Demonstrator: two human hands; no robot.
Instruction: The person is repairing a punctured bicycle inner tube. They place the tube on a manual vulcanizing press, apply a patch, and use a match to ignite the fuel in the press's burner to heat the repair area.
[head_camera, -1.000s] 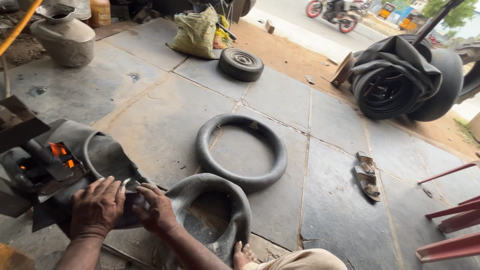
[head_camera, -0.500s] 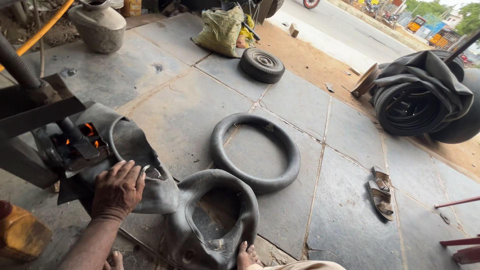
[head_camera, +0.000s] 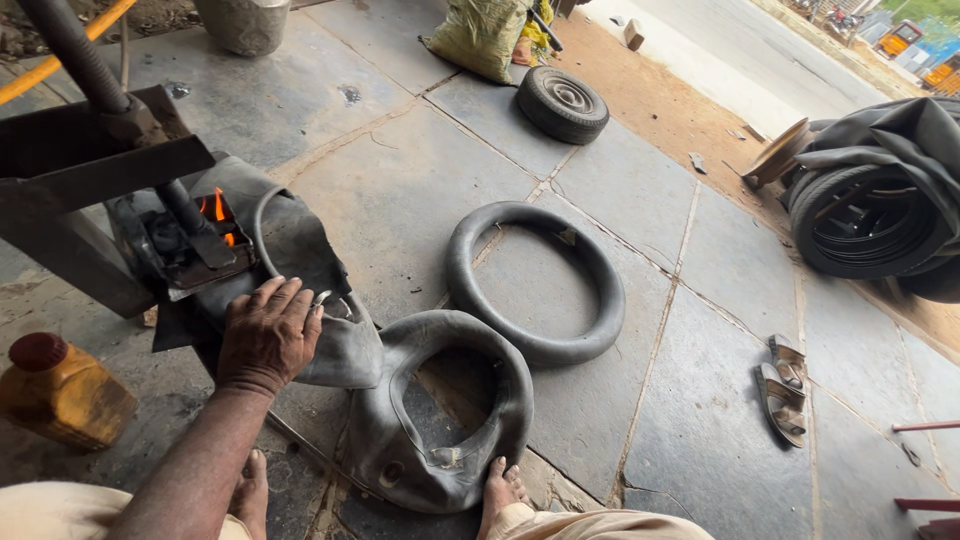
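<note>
Stone slab floor (head_camera: 400, 190), grey, dirt in the joints. Lying on it: inflated inner tube (head_camera: 536, 283) centre, limp inner tube (head_camera: 440, 415) near, touching it. Small tyre (head_camera: 562, 103) far centre, sack (head_camera: 480, 35) just beside it. Sandals (head_camera: 783, 388) right. Tyre pile (head_camera: 875, 200) far right. Yellow bottle (head_camera: 60, 392) near left. Metal pot (head_camera: 243, 22) far left

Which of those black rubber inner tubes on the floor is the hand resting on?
The left hand rests on the limp, flattened black rubber inner tube clamped under the metal press, not the round inflated tube lying apart on the stone floor.
</note>
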